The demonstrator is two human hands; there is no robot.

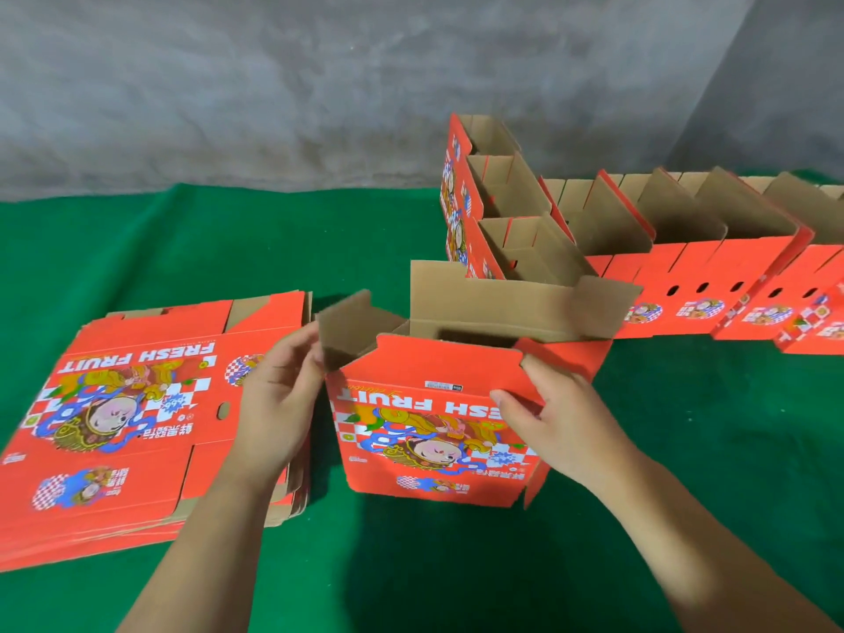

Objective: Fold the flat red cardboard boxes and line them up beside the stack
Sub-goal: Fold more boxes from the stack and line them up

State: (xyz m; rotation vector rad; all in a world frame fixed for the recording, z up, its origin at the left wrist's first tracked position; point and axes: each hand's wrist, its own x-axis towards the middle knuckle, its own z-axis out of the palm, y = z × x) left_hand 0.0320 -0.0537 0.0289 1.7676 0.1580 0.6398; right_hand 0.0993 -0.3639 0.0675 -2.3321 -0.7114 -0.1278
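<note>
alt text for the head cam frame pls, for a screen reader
Two hands hold a half-folded red fruit box upright on green cloth: left hand on its left flap, right hand gripping the right edge. Flat box stack lies left; folded boxes line up behind right.

The green cloth lay bare in front of the half-opened box, open to an approach from the near side. To the left, the stack of flat boxes sat just beside that box, leaving only a narrow gap, which the left hand filled. Behind it, the folded boxes stood close in a row running off to the right, blocking the far right of the surface. Bare cloth stretched at the far left up to the grey wall. The right hand gripped the box's right corner, with bare cloth open beside it.
</note>
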